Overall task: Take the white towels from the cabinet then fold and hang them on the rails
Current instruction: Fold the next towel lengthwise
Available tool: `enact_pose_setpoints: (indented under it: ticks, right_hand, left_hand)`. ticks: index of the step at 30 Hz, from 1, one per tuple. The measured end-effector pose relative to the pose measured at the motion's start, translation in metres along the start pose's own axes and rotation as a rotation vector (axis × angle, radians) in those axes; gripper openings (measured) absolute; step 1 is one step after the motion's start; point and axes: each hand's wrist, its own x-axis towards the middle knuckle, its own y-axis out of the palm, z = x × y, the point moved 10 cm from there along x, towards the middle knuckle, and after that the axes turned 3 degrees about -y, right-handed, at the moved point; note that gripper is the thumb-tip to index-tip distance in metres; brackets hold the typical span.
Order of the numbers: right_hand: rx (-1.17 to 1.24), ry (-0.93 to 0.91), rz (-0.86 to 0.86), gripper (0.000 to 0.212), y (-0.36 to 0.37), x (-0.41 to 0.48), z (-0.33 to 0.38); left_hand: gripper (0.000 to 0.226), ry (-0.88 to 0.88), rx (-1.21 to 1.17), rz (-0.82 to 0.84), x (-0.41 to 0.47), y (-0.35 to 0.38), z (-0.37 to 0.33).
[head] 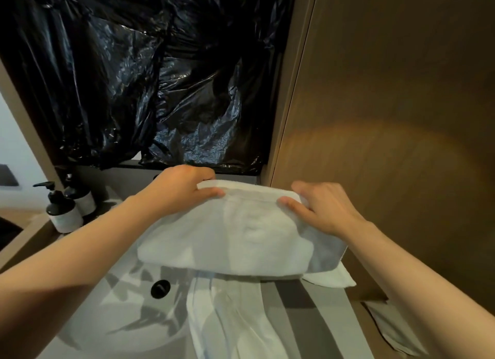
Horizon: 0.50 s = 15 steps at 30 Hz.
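Note:
A folded white towel (227, 238) lies across the far side of a sink basin (128, 305), held up at its far edge. My left hand (182, 187) pinches the towel's far left corner between thumb and fingers. At the far right corner, my right hand (321, 208) grips the edge with its thumb on top. Another white towel (230, 321) hangs down in folds below the first, toward me. A white cloth corner (332, 278) pokes out under the right end of the folded towel.
Black plastic sheeting (147, 77) covers the surface behind the sink. Two dark pump bottles (64, 211) stand at the left of the counter. A brown wooden panel (388, 117) rises close on the right. The basin's black overflow hole (160, 289) sits near the front.

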Motion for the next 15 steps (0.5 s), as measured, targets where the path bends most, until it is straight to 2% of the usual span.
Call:
enact_pose_setpoints:
  ticks: [4,9,13,15]
  right_hand:
    - [0.051,-0.007,-0.045,0.048,-0.003,0.01,-0.009]
    - [-0.023,-0.07,-0.011,0.02,0.0,0.001,0.002]
    - [0.015,-0.018,0.176,0.024,0.051,-0.043,0.011]
    - [0.052,0.007,0.257,0.025,0.08,-0.072,0.02]
  left_hand:
    - [0.033,0.032,-0.112,-0.086,0.007,-0.013,0.006]
    - [0.049,0.103,-0.063,-0.154,-0.018,-0.011,0.006]
    - [0.032,0.102,-0.12,-0.042,-0.064,0.046,0.001]
    - [0.023,0.082,-0.146,0.091,-0.086,0.081,0.001]
